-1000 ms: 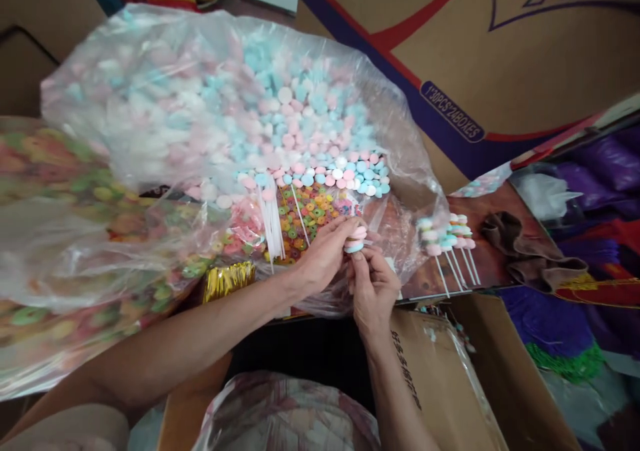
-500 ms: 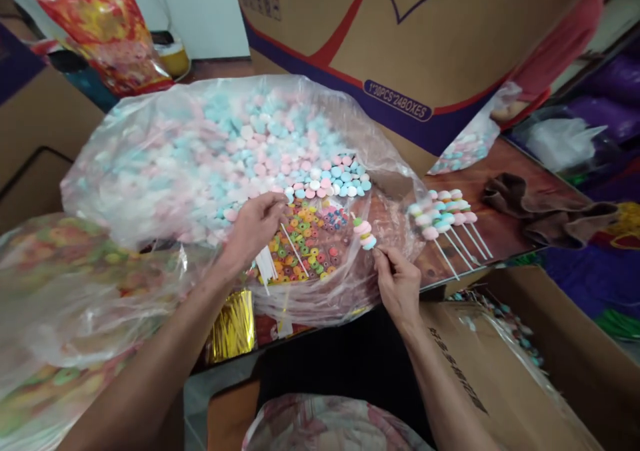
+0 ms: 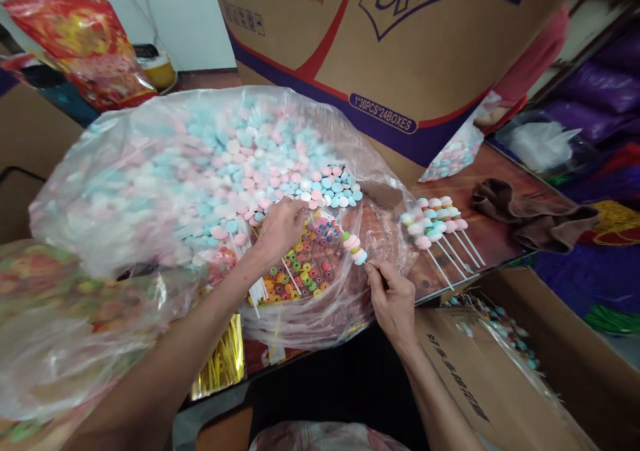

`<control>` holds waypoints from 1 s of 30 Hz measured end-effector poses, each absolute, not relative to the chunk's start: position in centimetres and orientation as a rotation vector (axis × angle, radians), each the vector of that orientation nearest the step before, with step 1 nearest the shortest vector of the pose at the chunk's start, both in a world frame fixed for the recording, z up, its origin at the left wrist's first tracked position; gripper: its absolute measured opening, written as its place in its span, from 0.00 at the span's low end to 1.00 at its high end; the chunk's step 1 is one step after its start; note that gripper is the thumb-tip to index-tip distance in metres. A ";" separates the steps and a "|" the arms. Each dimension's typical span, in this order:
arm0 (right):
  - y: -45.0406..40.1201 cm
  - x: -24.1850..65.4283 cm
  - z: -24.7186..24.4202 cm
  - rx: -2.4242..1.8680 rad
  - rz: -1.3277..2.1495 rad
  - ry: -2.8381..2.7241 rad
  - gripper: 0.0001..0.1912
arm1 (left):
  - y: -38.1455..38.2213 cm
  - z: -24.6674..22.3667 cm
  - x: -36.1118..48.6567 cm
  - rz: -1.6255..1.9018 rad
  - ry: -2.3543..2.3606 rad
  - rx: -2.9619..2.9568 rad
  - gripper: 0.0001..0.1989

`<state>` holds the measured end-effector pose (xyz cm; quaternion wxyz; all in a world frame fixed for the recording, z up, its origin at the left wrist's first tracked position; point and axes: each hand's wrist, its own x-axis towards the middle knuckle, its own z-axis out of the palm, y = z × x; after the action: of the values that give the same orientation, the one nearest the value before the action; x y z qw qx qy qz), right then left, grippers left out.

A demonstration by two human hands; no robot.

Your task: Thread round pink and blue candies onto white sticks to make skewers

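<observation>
My right hand (image 3: 393,298) pinches the stick of a candy skewer (image 3: 355,248) threaded with pink, yellow, green and blue pieces; the fingers cover most of the stick. My left hand (image 3: 283,230) is at the front edge of a heap of pastel round candies (image 3: 335,188). Its fingers are bent together, and what they grip is hidden. Under and beside it lie colourful ring-shaped candies (image 3: 320,274) with loose white sticks (image 3: 257,291) among them. A large clear plastic bag (image 3: 130,124) holds the pastel pieces. Several finished candy skewers (image 3: 440,221) rest on the right.
Behind stands a big printed carton (image 3: 320,44). A brown cloth (image 3: 530,218) lies at the table's right. Gold twist ties (image 3: 223,364) sit at the front edge. An open cardboard box (image 3: 470,371) is below right; another bag of rings (image 3: 90,311) is at left.
My left hand has moved right along the edge of the pastel heap, over the ring candies. The right hand still holds the skewer in nearly the same place. The view has shifted slightly.
</observation>
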<state>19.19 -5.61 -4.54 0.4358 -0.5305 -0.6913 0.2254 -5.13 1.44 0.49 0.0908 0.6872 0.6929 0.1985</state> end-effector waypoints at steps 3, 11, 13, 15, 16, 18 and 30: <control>-5.6 19.1 -4.5 -1.310 0.535 -1.738 0.12 | 3.4 0.7 -4.6 0.636 2.099 2.039 0.18; -5.3 19.0 -5.0 -1.312 0.491 -1.767 0.11 | 6.5 -0.3 -2.5 0.378 2.224 1.984 0.17; -5.4 19.0 -5.0 -1.342 0.498 -1.752 0.12 | 6.6 -0.5 -2.4 0.374 2.216 1.989 0.14; -5.5 19.0 -4.9 -1.375 0.509 -1.743 0.12 | 6.2 -0.6 -2.4 0.387 2.165 2.024 0.14; -5.5 19.0 -4.9 -1.383 0.513 -1.742 0.12 | 6.0 -0.5 -2.4 0.397 2.132 2.041 0.15; -5.5 19.0 -4.9 -1.391 0.521 -1.739 0.13 | 5.2 -0.5 -2.5 0.411 2.065 2.051 0.15; -5.5 19.1 -5.0 -1.354 0.519 -1.715 0.14 | 4.0 -1.0 -3.8 0.588 1.749 1.971 0.13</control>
<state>19.13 -5.51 -5.05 0.4332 -0.5433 -0.6883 0.2084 -3.80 3.99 -1.02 0.2190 0.7124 0.6320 0.2124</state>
